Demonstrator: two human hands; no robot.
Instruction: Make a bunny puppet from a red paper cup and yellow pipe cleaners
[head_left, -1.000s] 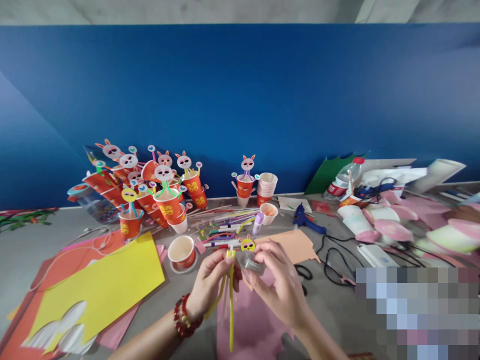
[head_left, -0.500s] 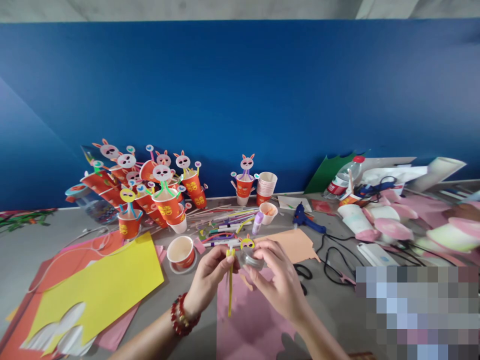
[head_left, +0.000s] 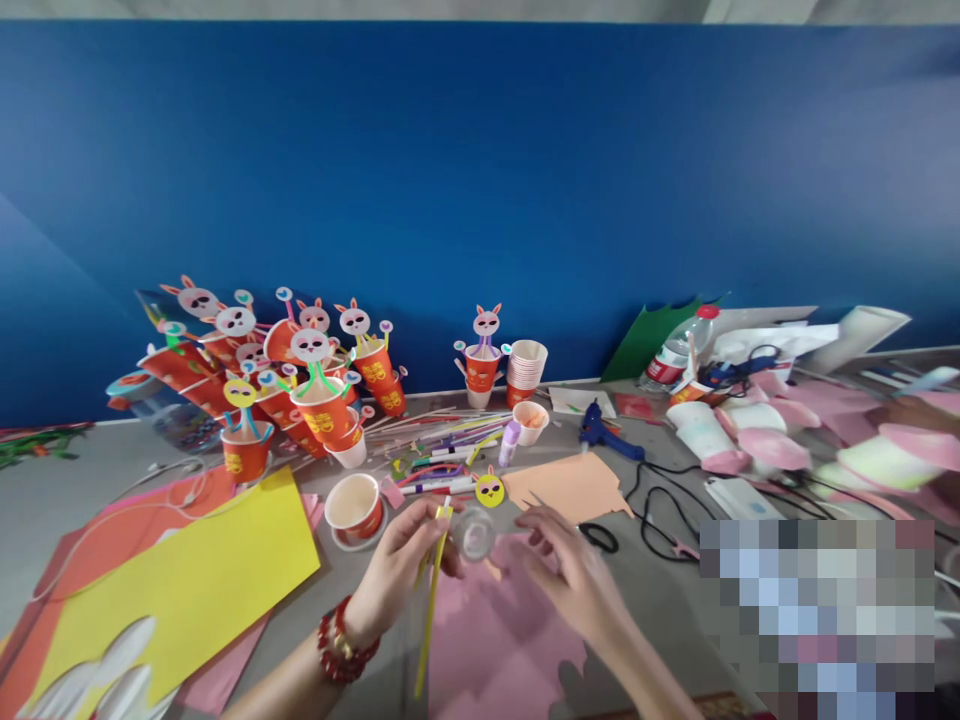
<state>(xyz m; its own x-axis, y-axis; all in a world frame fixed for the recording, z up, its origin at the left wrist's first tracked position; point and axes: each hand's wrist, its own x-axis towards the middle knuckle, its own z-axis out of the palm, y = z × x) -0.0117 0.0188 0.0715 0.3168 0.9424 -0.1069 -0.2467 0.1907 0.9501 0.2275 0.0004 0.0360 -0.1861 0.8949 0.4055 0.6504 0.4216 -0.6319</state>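
Note:
In my left hand [head_left: 412, 550], thumb and fingers pinch a thin yellow strip [head_left: 429, 620] near its top, and it hangs down. Whether it is straw or paper I cannot tell. Right beside those fingertips is a roll of clear tape [head_left: 475, 533], and what supports it is hard to make out. My right hand [head_left: 566, 560] is open, fingers apart and slightly curled, over the black-handled scissors [head_left: 598, 538]. A yellow rabbit-face cutout [head_left: 490, 490] lies just beyond the tape. Below my hands is pink paper [head_left: 495, 650].
Red paper cups with rabbit faces [head_left: 322, 405] crowd the left back. A white-rimmed cup [head_left: 354, 505] stands left of my hand, near yellow paper [head_left: 225, 580]. Markers [head_left: 442, 488], a glue stick [head_left: 509, 443], a blue glue gun [head_left: 607, 435] and cords lie beyond. Another person's hand [head_left: 911, 420] shows at right.
My right hand has let go of the tape roll and moved slightly right, its fingers opening. The tape is now nearer my left hand, which still holds the yellow strip. The view has shifted slightly.

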